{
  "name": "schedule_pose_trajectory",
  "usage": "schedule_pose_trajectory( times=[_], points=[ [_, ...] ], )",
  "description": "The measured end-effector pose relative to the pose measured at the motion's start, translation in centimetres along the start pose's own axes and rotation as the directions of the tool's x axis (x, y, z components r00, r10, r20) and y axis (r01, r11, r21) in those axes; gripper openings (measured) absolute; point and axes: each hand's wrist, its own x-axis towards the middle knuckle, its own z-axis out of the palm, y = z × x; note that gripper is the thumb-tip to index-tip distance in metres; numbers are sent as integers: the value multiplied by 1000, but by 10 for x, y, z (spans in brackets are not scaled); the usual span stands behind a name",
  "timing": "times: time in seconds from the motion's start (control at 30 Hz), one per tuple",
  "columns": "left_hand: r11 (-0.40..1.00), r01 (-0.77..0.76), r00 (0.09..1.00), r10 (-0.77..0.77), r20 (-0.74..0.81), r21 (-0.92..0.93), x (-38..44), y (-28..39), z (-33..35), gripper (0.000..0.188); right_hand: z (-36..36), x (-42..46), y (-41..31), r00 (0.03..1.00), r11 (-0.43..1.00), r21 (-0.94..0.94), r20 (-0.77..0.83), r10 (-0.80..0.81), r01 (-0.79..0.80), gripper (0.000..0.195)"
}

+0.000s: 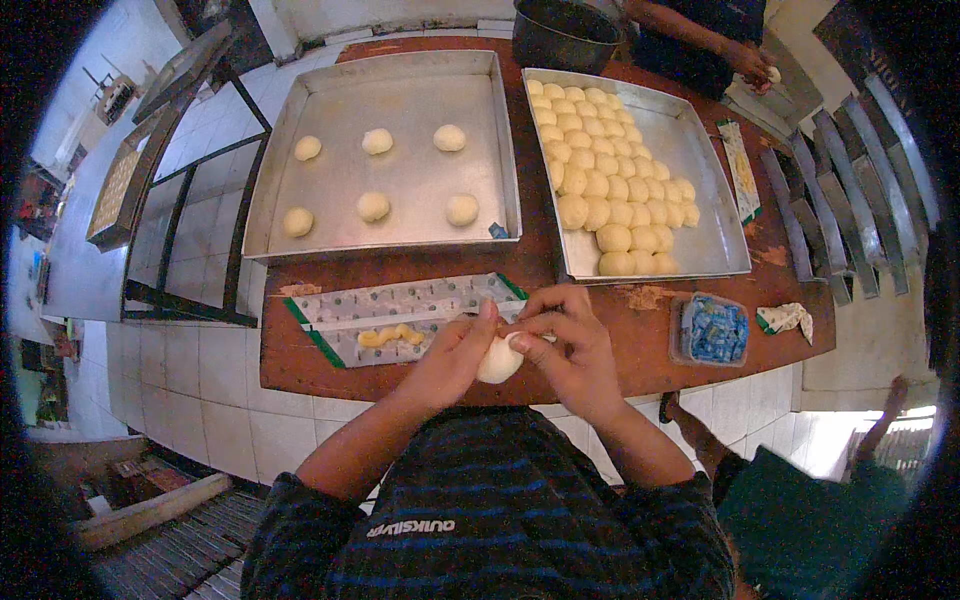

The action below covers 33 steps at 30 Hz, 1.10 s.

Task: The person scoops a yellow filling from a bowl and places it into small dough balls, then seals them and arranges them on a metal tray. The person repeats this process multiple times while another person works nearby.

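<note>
A pale dough ball (500,364) is held between my two hands close to the table's front edge. The fingers of my left hand (463,346) cup its left side. On the right, my right hand (574,349) pinches the top of the dough with thumb and fingers. Just behind my left hand lies a printed plastic sheet (322,319) with green edges, and a strip of yellow filling (390,336) rests on it. A metal baking tray (397,97) with several spaced dough balls stands beyond. Right of it, a second tray (690,142) holds many closely packed dough balls (592,165).
A clear plastic tub (709,330) of blue packets and a crumpled wrapper (784,319) sit at the table's right. Another person's hands (750,67) hold dough at the far side, near a dark pot (566,37). Metal trays (847,187) stand stacked at right; a person (810,510) is behind right.
</note>
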Motion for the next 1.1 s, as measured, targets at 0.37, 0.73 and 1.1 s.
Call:
schedule_pose_trajectory(
  times=[0.37,0.73,1.1],
  points=[
    [985,-30,993,10,120,167,-10,-5,-34,75,20,-12,-19,952,909,-294,13,-307,297,22],
    [504,-323,806,590,46,-801,-3,-5,-27,99,33,9,-24,889,356,818,381,254,-452,5],
    [767,-547,584,637,-503,336,-1,-16,-46,28,75,32,13,930,935,218,303,209,-281,25]
  ],
)
